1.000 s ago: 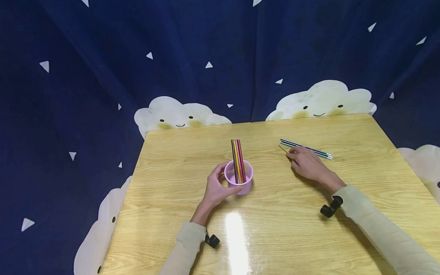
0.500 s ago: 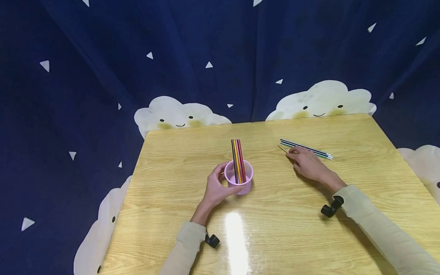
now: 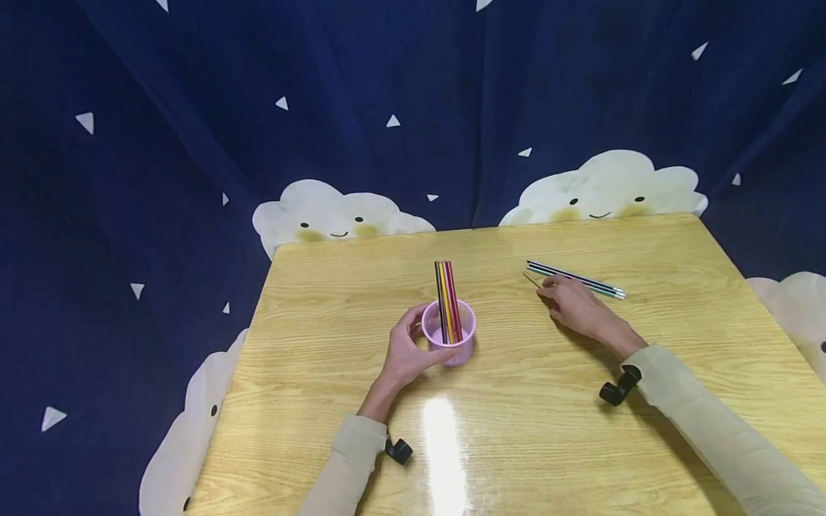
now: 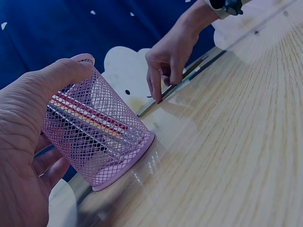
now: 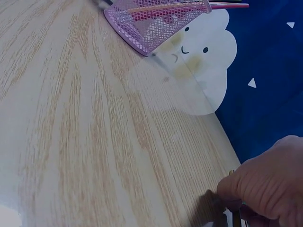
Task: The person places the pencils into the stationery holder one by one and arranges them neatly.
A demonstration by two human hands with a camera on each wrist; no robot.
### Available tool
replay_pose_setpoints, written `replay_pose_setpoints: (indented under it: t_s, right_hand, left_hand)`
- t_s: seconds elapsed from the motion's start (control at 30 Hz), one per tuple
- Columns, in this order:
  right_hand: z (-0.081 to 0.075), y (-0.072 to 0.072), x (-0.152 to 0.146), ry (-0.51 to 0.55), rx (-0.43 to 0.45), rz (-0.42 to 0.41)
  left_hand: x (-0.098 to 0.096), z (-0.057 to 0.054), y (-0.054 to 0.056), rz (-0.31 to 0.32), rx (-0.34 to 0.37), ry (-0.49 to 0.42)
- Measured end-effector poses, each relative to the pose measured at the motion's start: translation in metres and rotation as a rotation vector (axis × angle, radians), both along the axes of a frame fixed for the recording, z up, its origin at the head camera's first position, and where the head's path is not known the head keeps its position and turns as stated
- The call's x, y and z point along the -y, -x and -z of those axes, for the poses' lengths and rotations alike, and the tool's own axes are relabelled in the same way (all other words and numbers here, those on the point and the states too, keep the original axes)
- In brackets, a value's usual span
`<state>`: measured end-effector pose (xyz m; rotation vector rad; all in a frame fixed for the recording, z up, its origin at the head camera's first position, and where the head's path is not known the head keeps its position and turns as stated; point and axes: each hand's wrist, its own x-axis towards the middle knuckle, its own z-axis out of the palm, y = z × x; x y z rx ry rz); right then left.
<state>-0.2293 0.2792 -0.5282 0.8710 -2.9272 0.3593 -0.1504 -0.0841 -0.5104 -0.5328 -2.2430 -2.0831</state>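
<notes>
My left hand (image 3: 404, 355) grips a pink mesh pencil cup (image 4: 106, 137), thumb on the near side and fingers round the other. The cup stands upright on the table. Several pencils (image 3: 444, 291) lean inside it, black, yellow, pale and red among them. To the right, my right hand (image 3: 580, 307) is down at the tabletop, its thumb and fingertips pinching a thin gold-coloured pencil (image 3: 531, 278). Most of that pencil is hidden under the hand. Just behind the knuckles lie several dark and green pencils (image 3: 608, 290) side by side, partly covered by the hand.
The wood-grain table (image 3: 319, 314) ends at the back against a dark blue curtain (image 3: 352, 78) with white triangles and smiling clouds. A bright light reflection (image 3: 444, 454) lies on the table between the forearms. Each wrist wears a small black camera (image 3: 398, 451).
Almost nothing differs. My right hand stays at the gold-coloured pencil with only tiny shifts of fingers and wrist. My left hand and the cup have not moved.
</notes>
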Motion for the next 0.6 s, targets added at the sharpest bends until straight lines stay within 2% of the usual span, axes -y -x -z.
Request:
replay_pose_setpoints:
  t_s: [0.3,0.6]
  right_hand:
    - [0.0031,0.0023,-0.0023,-0.015,-0.033,0.002]
    - [0.0053,0.0002,-0.0043,-0.004,-0.029,0.028]
  left_hand:
    - [0.0004,-0.0007,-0.0001,0.006,0.005,-0.001]
    - [-0.0002,-0.0012,0.0006,0.007,0.009,0.000]
